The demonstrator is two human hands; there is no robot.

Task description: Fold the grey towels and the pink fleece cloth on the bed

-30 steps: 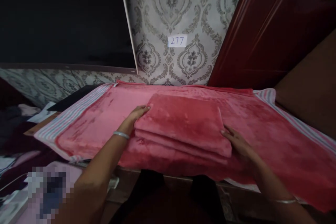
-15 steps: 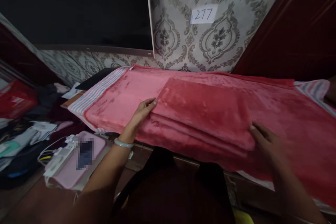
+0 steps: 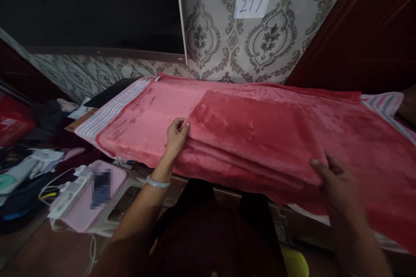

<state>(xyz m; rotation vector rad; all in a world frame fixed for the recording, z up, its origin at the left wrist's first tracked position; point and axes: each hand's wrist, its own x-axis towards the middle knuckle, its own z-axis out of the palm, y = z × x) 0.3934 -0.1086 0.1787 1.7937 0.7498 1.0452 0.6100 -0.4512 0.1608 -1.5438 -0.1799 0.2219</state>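
Observation:
A folded red plush cloth (image 3: 250, 130) lies in layers on a larger pink-red plush blanket (image 3: 149, 112) with striped ends. My left hand (image 3: 177, 134), a pale bangle at its wrist, pinches the near left corner of the folded cloth between thumb and fingers. At the near right corner, my right hand (image 3: 338, 181) grips the cloth with the thumb on top; its other fingers are partly hidden. The front edge shows several fold layers, and the top one looks slightly raised off those below.
A dark television screen (image 3: 97, 8) hangs at the back left, beside a patterned wall with a paper marked 277 (image 3: 251, 5). At left, a white power strip (image 3: 69, 192) lies on a pink mat (image 3: 86, 216) near piled clothes (image 3: 35, 164). Something yellow (image 3: 295, 264) shows below.
My left hand has turned and closed on the corner of the cloth. My right hand has taken a firmer grip on the other corner, and the front edge has lifted slightly.

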